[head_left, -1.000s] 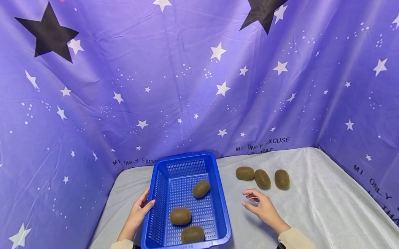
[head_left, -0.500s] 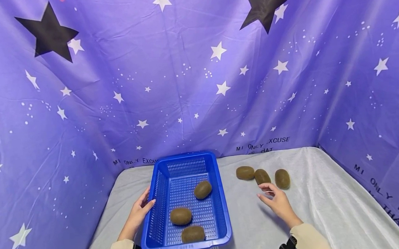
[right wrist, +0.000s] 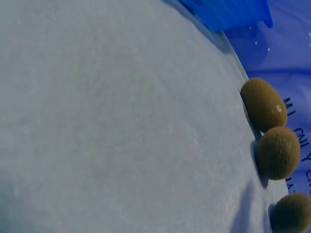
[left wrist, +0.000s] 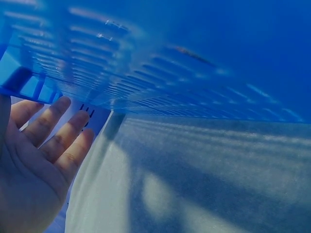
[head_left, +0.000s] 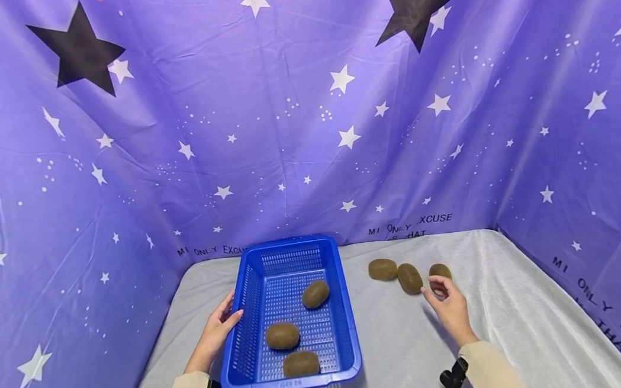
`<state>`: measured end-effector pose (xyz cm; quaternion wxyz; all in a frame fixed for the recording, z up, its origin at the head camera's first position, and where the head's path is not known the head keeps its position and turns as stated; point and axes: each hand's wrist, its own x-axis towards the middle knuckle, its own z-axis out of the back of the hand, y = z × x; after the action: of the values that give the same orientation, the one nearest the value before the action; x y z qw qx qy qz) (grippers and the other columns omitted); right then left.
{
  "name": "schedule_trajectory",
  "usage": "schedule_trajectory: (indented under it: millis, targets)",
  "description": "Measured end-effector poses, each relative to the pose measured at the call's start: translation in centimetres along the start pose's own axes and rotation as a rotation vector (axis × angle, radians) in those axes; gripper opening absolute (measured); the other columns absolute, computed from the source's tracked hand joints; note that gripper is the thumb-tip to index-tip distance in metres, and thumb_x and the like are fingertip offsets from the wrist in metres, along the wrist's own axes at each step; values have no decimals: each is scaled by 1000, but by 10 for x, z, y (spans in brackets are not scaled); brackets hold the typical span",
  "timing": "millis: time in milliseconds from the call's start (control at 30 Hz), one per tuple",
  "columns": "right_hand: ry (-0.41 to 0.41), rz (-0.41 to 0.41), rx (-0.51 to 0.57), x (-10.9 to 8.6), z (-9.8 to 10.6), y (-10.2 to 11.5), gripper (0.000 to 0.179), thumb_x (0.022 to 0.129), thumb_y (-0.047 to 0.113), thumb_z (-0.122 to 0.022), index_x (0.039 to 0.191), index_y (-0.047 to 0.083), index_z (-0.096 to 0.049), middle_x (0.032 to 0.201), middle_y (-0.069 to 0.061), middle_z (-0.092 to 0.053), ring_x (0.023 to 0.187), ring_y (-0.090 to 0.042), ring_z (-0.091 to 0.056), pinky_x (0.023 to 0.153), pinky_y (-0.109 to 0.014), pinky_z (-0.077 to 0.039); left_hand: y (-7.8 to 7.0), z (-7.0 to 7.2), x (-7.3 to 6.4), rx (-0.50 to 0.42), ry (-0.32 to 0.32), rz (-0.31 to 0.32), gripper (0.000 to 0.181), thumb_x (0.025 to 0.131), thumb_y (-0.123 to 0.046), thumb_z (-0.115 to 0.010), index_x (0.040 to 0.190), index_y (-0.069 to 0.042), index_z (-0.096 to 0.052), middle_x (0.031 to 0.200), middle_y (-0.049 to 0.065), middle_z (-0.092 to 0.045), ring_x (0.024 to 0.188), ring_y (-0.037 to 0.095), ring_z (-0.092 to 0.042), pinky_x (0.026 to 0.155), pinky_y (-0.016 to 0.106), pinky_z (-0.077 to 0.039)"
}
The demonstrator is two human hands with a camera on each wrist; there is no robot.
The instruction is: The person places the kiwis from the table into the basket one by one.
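A blue plastic basket (head_left: 292,387) stands on the table with three kiwis inside: one kiwi (head_left: 315,294) toward the back right, another kiwi (head_left: 282,336) in the middle, a third kiwi (head_left: 301,364) at the front. My left hand (head_left: 214,333) rests at its left side, thumb at the rim; in the left wrist view its fingers (left wrist: 73,153) are extended beside the slotted wall. My right hand (head_left: 451,307) hovers at the rightmost loose kiwi (head_left: 440,269), fingers bent and apart, covering its front part. Two more kiwis lie left of it, an oblong kiwi (head_left: 382,270) and a slanted kiwi (head_left: 410,278).
A light grey cloth (head_left: 516,324) covers the table. Purple curtains (head_left: 305,111) printed with stars hang behind and along both sides. In the right wrist view, the loose kiwis line up near the table's far edge, with a basket corner (right wrist: 228,14) above them.
My right hand has moved right, past the slanted kiwi, to the rightmost kiwi. My left hand and the basket stay in place.
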<state>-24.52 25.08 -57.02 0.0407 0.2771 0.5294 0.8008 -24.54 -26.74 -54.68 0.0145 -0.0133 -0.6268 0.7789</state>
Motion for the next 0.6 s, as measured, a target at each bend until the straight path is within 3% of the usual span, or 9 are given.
schedule_trajectory:
  millis: [133,267,433,600]
  targets:
    - [-104,62,-4,3,1,-6,31,76,-6,-71,105,-7,-61,100,-16,-57,88,-5,-51,76,-6,-38,0,-1,0,-14,1,8,64,94,-18,-58,149,-9,-27,140,24,-42,119,38,-48,86,38,-50]
    - [-182,89,-8,6,0,-11,30,74,-7,-71,102,-7,-62,101,-16,-56,90,-5,-48,78,-11,-38,0,0,1,-13,4,11,64,94,-18,-58,149,-9,-26,141,24,-42,118,36,-48,86,36,-49]
    - [-220,55,-26,10,0,-18,33,75,-5,-71,105,-8,-60,114,-18,-53,100,-13,-46,83,-22,-37,-1,0,0,-3,2,14,64,94,-19,-57,149,-9,-25,141,24,-41,119,36,-49,87,39,-49]
    - [-260,3,-58,12,2,-25,43,75,-1,-72,115,-7,-57,124,-19,-47,112,-27,-43,87,-21,-32,-2,-1,-1,6,-1,26,64,94,-21,-58,149,-11,-27,141,23,-41,119,33,-48,89,41,-48]
